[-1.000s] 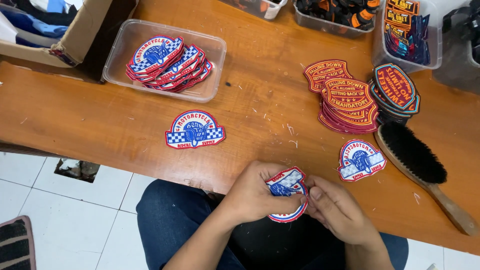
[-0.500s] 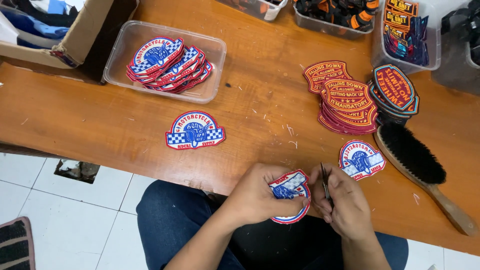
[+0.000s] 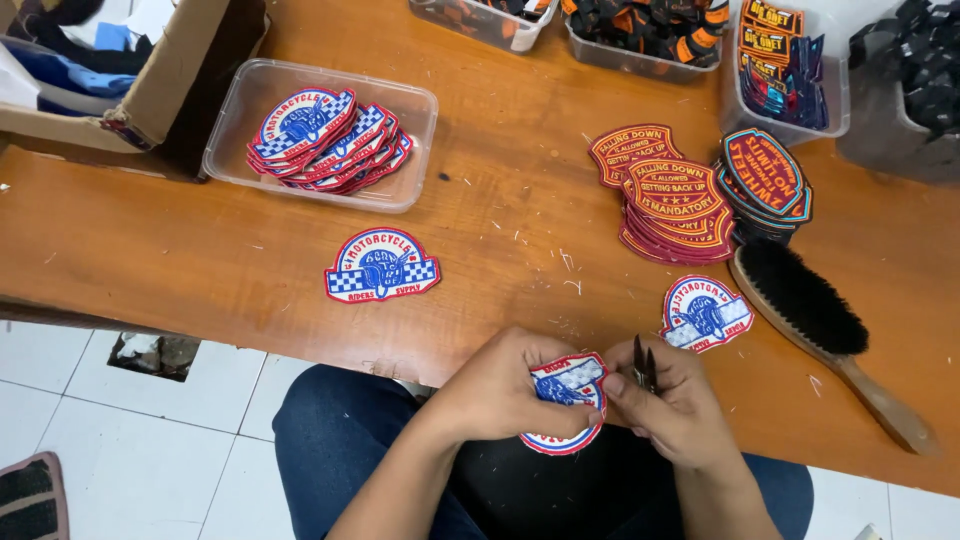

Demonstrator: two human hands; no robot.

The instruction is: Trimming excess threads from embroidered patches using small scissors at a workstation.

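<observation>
My left hand [image 3: 500,390] grips a red, white and blue embroidered patch [image 3: 570,395] just off the near edge of the wooden table [image 3: 150,250], above my lap. My right hand [image 3: 680,410] holds small dark snips [image 3: 643,365] with the blades pointing up, close to the patch's right edge. A matching patch [image 3: 382,266] lies flat on the table to the left, and another [image 3: 705,313] lies to the right of my hands.
A clear tray [image 3: 410,100] holds several blue patches. Stacks of red patches [image 3: 675,205] and dark round patches [image 3: 768,175] sit at right. A wooden brush [image 3: 810,310] lies beside them. Bins [image 3: 790,60] and a cardboard box [image 3: 160,70] line the back.
My right hand has brought the snips up beside the patch's right edge. The patch has turned slightly in my left hand.
</observation>
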